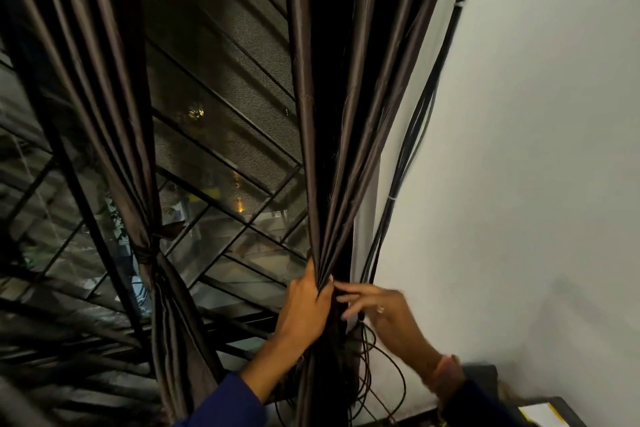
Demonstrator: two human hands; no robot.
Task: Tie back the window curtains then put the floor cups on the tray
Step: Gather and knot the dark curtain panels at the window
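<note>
- Your left hand grips the gathered right curtain beside the window grille; your right hand reaches in, fingers straight, holding nothing.
- Loose cables hang just beside the bunch; they could get caught into the tie.
- Left curtain is already tied; no cups or tray in view.

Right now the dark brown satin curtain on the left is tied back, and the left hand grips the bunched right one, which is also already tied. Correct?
Not quite. The dark brown satin curtain on the right is not tied yet: the left hand only grips its gathered folds while the right hand reaches in beside it. The left curtain is tied back with a band. The head view shows this.
</note>
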